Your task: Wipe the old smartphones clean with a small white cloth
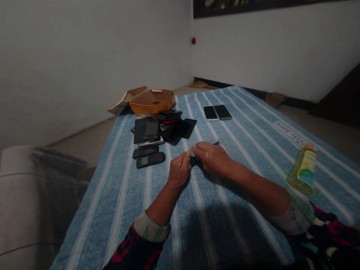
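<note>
At left of centre, a torn-looking orange cardboard box stands behind a heap of flat, dark phones, with two chunky, rounded keypad phones in front; in the middle of the frame, the left hand and right hand pinch a small, crumpled pale scrap between their fingertips, while two slim, glassy phones lie beyond and a clear bottle of yellow-green liquid stands far right. Blue, white-striped cloth spreads beneath, before plain pale walls.
</note>
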### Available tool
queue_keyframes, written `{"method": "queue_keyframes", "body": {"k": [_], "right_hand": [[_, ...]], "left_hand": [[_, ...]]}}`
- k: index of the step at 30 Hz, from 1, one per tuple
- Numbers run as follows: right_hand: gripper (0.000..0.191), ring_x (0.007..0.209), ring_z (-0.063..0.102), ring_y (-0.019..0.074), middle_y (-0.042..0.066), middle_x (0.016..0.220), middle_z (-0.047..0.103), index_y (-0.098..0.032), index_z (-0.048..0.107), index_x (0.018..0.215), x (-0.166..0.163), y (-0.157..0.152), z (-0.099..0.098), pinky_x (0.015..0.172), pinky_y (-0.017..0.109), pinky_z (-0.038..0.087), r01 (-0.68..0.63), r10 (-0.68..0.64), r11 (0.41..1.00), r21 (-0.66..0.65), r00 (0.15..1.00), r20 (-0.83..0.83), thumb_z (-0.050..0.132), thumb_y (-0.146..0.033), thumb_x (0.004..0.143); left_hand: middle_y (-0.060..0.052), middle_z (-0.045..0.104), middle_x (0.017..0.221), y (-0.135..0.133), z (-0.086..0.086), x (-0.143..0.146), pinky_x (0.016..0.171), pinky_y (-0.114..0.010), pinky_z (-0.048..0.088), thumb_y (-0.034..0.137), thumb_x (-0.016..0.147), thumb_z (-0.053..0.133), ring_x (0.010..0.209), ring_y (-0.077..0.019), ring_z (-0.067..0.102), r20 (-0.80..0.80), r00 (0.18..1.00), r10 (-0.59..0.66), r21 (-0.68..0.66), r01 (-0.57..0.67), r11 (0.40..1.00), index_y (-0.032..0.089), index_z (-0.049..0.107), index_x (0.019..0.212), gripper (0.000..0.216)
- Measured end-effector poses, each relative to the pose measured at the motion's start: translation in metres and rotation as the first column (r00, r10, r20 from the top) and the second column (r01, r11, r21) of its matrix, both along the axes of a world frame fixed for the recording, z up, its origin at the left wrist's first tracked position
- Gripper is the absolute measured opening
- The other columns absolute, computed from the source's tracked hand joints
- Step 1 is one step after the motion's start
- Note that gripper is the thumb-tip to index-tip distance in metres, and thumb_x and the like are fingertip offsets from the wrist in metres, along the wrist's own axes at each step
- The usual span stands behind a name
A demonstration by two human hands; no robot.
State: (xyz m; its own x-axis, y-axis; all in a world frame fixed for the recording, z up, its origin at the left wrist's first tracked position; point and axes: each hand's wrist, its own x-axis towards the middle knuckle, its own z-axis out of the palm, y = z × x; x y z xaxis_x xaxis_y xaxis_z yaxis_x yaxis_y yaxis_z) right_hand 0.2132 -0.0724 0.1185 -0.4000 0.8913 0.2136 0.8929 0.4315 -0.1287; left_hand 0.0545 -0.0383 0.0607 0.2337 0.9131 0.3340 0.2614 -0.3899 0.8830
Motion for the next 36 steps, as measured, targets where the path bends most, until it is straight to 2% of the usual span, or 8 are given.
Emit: {"method": "queue_keyframes", "body": {"k": [3, 7, 11, 14, 20, 23, 31, 36], "right_hand": [[0.027, 0.094, 0.059, 0.0198, 0.010, 0.102, 0.065, -0.016, 0.066, 0.111, 0.000, 0.001, 0.001, 0.073, 0.027, 0.040, 0.018, -0.018, 0.998, -0.061, 1.000, 0.005, 0.047, -0.007, 0.093], [0.028, 0.087, 0.061, 0.0192, 0.009, 0.102, 0.066, -0.018, 0.067, 0.108, 0.017, 0.004, 0.016, 0.067, 0.028, 0.037, 0.115, -0.104, 0.982, -0.149, 0.991, 0.078, 0.046, -0.009, 0.093], [0.027, 0.085, 0.062, 0.0201, 0.009, 0.102, 0.066, -0.019, 0.070, 0.103, 0.034, 0.008, 0.027, 0.065, 0.028, 0.035, 0.217, -0.188, 0.960, -0.179, 0.968, 0.164, 0.047, -0.012, 0.092], [0.026, 0.085, 0.062, 0.0209, 0.011, 0.102, 0.066, -0.018, 0.070, 0.102, 0.036, 0.009, 0.024, 0.065, 0.029, 0.036, 0.260, -0.230, 0.951, -0.166, 0.956, 0.181, 0.047, -0.012, 0.092], [0.029, 0.097, 0.059, 0.0210, 0.011, 0.104, 0.065, -0.016, 0.066, 0.112, 0.008, 0.003, 0.007, 0.075, 0.028, 0.041, 0.101, -0.099, 0.991, -0.086, 0.995, 0.030, 0.046, -0.007, 0.092], [0.031, 0.099, 0.058, 0.0209, 0.011, 0.105, 0.065, -0.016, 0.065, 0.114, 0.002, 0.003, 0.004, 0.077, 0.028, 0.041, 0.059, -0.059, 0.995, -0.081, 0.998, 0.012, 0.046, -0.006, 0.091], [0.028, 0.087, 0.062, 0.0197, 0.010, 0.103, 0.067, -0.019, 0.072, 0.103, 0.040, 0.014, 0.019, 0.069, 0.027, 0.036, 0.195, -0.181, 0.963, -0.184, 0.979, 0.091, 0.047, -0.012, 0.091], [0.025, 0.091, 0.064, 0.0209, 0.010, 0.098, 0.072, -0.019, 0.076, 0.098, 0.058, 0.021, 0.022, 0.072, 0.026, 0.037, 0.177, -0.175, 0.955, -0.238, 0.984, 0.032, 0.052, -0.013, 0.090]], "left_hand": [[0.001, 0.055, 0.061, 0.001, -0.001, 0.000, 0.064, -0.029, 0.042, 0.053, 0.092, 0.047, 0.061, -0.0158, 0.050, -0.007, 1.000, -0.013, -0.017, 0.013, 1.000, 0.019, 0.059, 0.065, 0.045], [0.001, 0.054, 0.063, 0.001, -0.003, -0.001, 0.066, -0.029, 0.041, 0.049, 0.092, 0.044, 0.064, -0.0159, 0.051, -0.033, 0.999, -0.019, -0.058, 0.017, 0.998, 0.018, 0.060, 0.068, 0.043], [0.001, 0.054, 0.063, 0.003, -0.004, -0.001, 0.065, -0.028, 0.041, 0.049, 0.092, 0.043, 0.065, -0.0164, 0.052, -0.028, 0.999, -0.016, -0.080, 0.013, 0.997, 0.017, 0.061, 0.070, 0.042], [0.001, 0.054, 0.063, 0.004, -0.004, -0.002, 0.065, -0.028, 0.041, 0.049, 0.092, 0.043, 0.065, -0.0163, 0.052, -0.031, 0.999, -0.015, -0.085, 0.012, 0.996, 0.018, 0.061, 0.069, 0.043], [0.002, 0.053, 0.063, 0.005, -0.005, -0.002, 0.065, -0.028, 0.041, 0.048, 0.092, 0.044, 0.063, -0.0155, 0.051, -0.026, 1.000, -0.003, -0.043, 0.002, 0.999, 0.018, 0.059, 0.068, 0.041], [0.002, 0.054, 0.062, 0.004, -0.005, -0.002, 0.065, -0.028, 0.042, 0.048, 0.092, 0.044, 0.063, -0.0153, 0.051, -0.022, 1.000, -0.003, -0.029, 0.003, 1.000, 0.018, 0.057, 0.066, 0.042], [0.000, 0.058, 0.064, 0.005, -0.004, -0.004, 0.065, -0.028, 0.044, 0.051, 0.092, 0.043, 0.065, -0.0164, 0.055, -0.067, 0.998, 0.002, -0.054, -0.005, 0.999, 0.019, 0.058, 0.064, 0.045], [0.000, 0.057, 0.064, 0.004, -0.004, -0.004, 0.067, -0.029, 0.044, 0.051, 0.091, 0.043, 0.066, -0.0169, 0.055, -0.066, 0.998, -0.004, -0.050, 0.001, 0.999, 0.020, 0.054, 0.062, 0.044]]}}
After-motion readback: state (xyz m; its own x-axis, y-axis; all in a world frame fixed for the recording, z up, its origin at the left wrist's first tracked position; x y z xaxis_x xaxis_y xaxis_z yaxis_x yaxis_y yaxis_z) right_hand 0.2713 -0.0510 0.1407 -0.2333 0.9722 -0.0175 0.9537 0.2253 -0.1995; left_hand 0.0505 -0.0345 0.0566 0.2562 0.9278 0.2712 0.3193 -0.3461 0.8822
